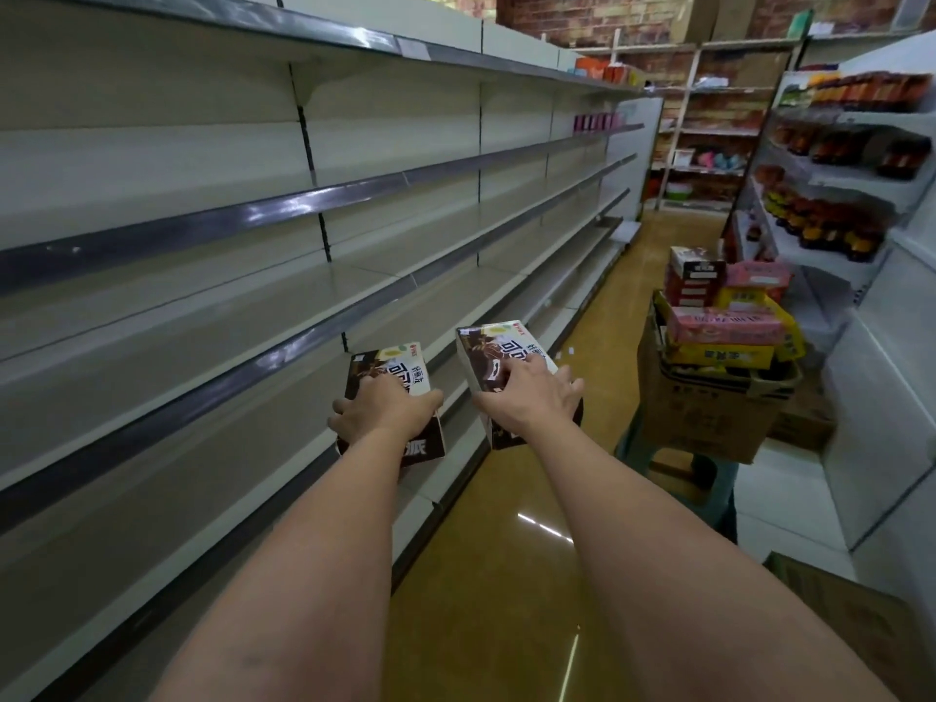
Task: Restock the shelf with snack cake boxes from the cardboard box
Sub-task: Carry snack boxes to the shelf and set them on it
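Note:
Each hand holds one brown-and-white snack cake box out over the aisle. My left hand (379, 410) grips the left box (400, 374) from above, close to the front edge of a bare grey shelf (212, 357). My right hand (533, 393) grips the right box (499, 349) a little farther from the shelf, over the floor. An open cardboard box (709, 407) with several pink, yellow and red snack boxes piled in it stands to the right on a green stool (673, 461).
Long grey shelving runs along the left, its tiers bare near me, with a few pink packs (597, 122) far down. White shelves with bottles (830, 220) line the right. Another carton (861, 630) sits at lower right. A glossy yellow floor (506, 575) runs between.

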A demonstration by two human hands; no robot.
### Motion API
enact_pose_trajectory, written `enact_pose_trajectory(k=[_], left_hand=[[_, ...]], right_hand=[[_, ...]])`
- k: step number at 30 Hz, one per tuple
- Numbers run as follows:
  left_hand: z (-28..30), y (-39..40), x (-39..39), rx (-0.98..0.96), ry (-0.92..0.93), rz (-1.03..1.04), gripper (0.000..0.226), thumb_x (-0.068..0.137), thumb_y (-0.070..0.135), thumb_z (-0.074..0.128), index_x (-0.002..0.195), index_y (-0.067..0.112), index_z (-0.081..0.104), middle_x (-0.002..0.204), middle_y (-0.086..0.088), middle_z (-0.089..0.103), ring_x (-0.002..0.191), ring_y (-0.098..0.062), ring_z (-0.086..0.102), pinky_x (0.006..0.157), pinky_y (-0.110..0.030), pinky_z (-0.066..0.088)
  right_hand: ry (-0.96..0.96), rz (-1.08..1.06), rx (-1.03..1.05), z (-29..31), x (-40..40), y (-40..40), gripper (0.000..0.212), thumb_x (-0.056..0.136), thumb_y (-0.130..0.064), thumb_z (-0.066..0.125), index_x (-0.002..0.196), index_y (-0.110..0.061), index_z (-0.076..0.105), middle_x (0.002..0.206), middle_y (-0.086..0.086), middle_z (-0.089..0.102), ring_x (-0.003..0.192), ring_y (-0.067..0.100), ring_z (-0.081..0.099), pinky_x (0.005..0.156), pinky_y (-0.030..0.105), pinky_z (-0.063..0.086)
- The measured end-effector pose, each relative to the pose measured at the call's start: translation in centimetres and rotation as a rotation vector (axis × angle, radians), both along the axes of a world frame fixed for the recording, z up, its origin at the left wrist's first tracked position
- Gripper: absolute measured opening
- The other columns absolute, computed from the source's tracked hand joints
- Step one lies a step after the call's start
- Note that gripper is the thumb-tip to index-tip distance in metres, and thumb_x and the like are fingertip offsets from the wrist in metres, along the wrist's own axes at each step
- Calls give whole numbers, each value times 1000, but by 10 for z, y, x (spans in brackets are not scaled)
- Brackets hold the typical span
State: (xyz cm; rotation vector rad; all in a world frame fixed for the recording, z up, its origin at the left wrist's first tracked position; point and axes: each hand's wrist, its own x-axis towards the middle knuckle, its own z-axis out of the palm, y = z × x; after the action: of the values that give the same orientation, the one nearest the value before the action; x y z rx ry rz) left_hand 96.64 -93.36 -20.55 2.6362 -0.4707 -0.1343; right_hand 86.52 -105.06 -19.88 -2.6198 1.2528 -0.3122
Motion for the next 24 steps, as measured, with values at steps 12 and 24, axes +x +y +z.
enact_pose_trajectory(k=[12, 24], left_hand=[[38, -55, 144, -44, -35, 157, 63, 80, 62, 56, 130, 24, 54, 135, -6, 44, 122, -37, 38, 101, -48, 33], [20, -69, 256, -94, -77, 477, 64, 77, 60, 62, 128, 21, 56, 129, -1, 47, 118, -34, 43, 89, -39, 37]], right_hand=[[-40, 155, -29, 36, 161, -68, 61, 78, -63, 51, 129, -31, 51, 133, 4, 44, 121, 37, 38, 99, 47, 27], [-24, 483, -13, 23, 324, -111, 69, 79, -61, 54, 136, -24, 42, 135, 8, 44, 127, 39, 37, 106, 48, 29]])
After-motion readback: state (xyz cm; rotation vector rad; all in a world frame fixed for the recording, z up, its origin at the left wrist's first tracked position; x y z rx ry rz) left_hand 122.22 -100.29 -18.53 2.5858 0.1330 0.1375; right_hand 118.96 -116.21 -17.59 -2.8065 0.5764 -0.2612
